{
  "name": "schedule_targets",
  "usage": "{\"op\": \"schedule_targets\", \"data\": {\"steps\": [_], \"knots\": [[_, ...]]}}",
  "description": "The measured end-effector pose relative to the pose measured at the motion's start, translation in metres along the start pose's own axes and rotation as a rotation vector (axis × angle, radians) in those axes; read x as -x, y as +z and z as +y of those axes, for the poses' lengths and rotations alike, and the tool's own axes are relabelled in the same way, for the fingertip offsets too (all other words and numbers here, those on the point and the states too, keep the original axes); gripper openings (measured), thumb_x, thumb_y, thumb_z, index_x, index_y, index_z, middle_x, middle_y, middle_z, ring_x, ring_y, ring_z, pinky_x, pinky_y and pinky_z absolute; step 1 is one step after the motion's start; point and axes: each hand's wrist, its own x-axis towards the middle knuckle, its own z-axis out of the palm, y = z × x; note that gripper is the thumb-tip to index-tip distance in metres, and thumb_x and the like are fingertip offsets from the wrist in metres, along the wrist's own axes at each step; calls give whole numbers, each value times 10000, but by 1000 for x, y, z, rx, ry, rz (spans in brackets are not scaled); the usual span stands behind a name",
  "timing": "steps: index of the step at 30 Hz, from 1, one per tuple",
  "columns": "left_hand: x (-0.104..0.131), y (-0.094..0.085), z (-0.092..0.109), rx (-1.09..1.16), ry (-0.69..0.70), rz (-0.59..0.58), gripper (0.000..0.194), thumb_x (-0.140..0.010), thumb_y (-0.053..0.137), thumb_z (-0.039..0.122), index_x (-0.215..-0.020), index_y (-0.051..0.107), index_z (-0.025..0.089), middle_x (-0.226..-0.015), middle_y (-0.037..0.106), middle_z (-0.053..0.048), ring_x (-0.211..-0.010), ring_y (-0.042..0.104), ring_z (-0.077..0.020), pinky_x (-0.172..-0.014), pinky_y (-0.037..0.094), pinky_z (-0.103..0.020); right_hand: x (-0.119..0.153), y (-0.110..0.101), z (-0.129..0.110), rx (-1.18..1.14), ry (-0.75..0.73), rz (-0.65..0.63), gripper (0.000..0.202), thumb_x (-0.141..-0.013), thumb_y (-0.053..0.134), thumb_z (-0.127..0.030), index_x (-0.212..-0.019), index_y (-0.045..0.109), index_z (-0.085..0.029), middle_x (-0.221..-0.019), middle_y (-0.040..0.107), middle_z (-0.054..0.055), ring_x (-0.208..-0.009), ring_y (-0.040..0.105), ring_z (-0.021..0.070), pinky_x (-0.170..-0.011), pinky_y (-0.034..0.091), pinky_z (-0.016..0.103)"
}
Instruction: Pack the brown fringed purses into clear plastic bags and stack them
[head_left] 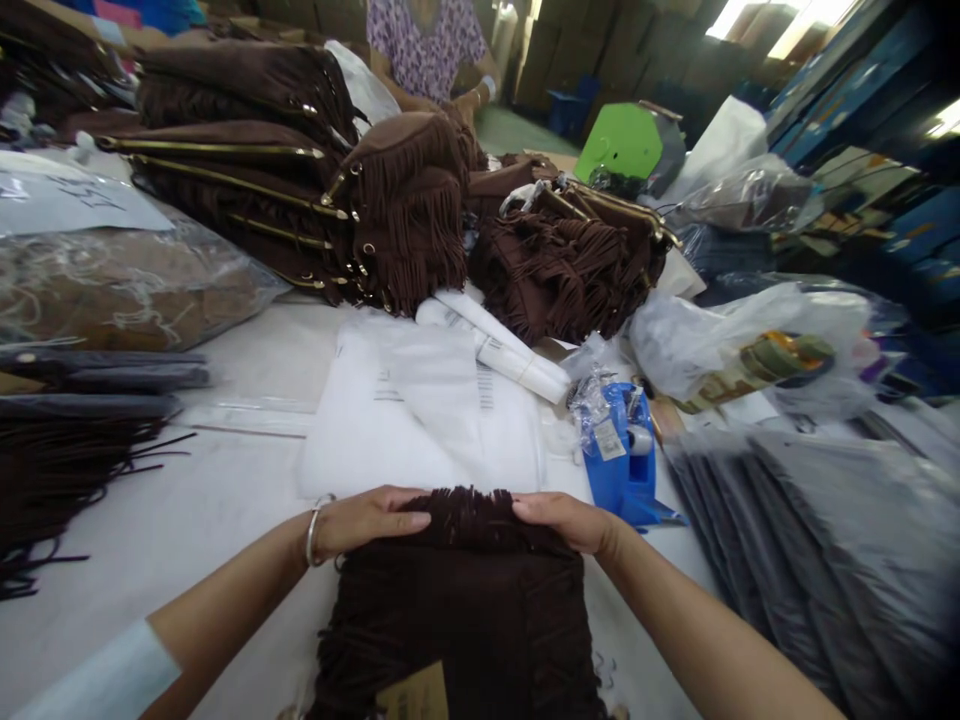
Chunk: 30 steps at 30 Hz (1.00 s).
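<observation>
A dark brown fringed bag [465, 610] lies in front of me on the white table, with a tan tag [416, 692] on its lower part. My left hand [375, 522], with a bracelet at the wrist, grips the bag's far left edge, thumb on top and fingers partly hidden. At the far right edge, my right hand [562, 518] holds the bag in the same manner. Fringe strands stick up between both hands. Just beyond them rests a stack of white translucent sheets [420, 440].
Brown bags with zippers [247, 200] are piled at the back left, more fringed bags [562, 260] at the back centre. A blue tape dispenser [622, 460] stands right of the sheets. Plastic-wrapped dark items [795, 560] lie at the right. A person [427, 50] is across the table.
</observation>
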Motion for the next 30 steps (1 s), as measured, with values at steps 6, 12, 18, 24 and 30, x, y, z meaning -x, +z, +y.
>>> {"op": "schedule_targets", "data": {"steps": [6,12,18,24,30], "knots": [[38,51,-32,-784,396,30,332,-861,517,334,-1180,602,302,-1199,631,-12,-1142,560,-210,-1071,330,-401,33,62,0,956,-298,-83,476,-917,473,-317,-1381,381,-266,-1393,443,41,-1322,345,208,-1111,226,432],[66,96,-83,-989,514,96,318,-878,492,273,-1182,580,302,-1230,612,-24,-1196,516,-177,-1103,301,-385,64,103,60,962,-445,-60,374,-919,489,-346,-1277,527,-244,-1242,594,70,-1239,466,190,-1103,259,392],[81,104,-47,-821,575,114,237,-912,456,225,-1066,628,275,-981,707,-12,-978,631,-152,-948,466,-278,61,96,37,897,-552,465,348,-964,356,-319,-1242,551,-247,-1268,576,46,-1242,459,186,-1052,359,380],[6,56,12,-1304,611,542,254,-907,440,157,-1107,596,180,-993,661,-61,-946,588,-161,-867,473,-292,17,88,54,1412,-282,412,506,-934,408,-421,-1402,346,-243,-1473,313,46,-1369,241,228,-1144,156,456],[-91,32,43,-1919,607,180,181,-784,611,110,-942,682,164,-922,691,-77,-1074,512,-224,-1034,307,-400,16,80,66,1369,-286,396,543,-916,411,-486,-1406,331,-267,-1471,321,32,-1358,270,225,-1145,141,460]]}}
